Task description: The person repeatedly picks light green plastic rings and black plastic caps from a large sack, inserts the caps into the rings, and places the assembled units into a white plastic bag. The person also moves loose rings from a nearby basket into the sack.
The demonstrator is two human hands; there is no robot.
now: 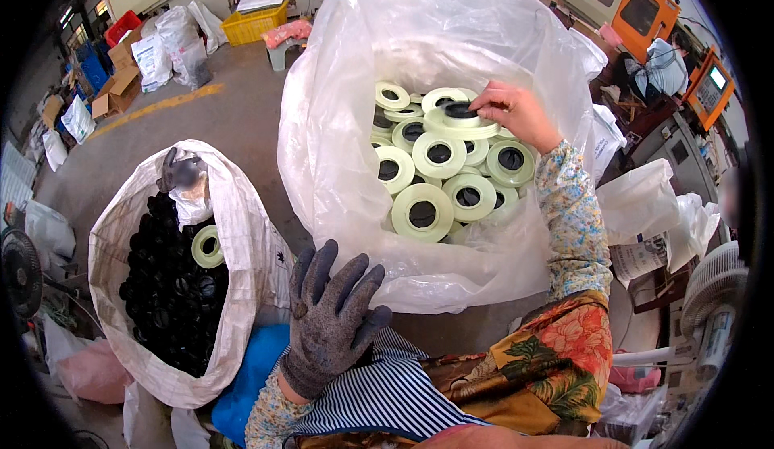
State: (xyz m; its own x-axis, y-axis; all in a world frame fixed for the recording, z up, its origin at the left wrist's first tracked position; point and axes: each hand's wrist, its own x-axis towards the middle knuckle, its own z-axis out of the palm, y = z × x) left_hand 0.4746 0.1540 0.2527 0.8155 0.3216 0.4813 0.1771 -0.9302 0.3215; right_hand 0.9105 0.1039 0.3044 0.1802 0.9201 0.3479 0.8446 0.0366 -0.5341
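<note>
My bare right hand reaches into a big clear plastic bag. Its fingers pinch a pale green plastic spool at the black centre, just over a heap of similar spools. Whether the held spool touches those beneath is hard to tell. In a grey work glove, my left hand is held up beside the bag's near left side, fingers spread and nothing in it. Left of that hand stands a white woven sack full of small black parts, with one pale green ring on top.
A yellow crate and white sacks stand on the floor beyond. On the right are a fan, white bags and a control screen with orange casing. A person sits near that screen.
</note>
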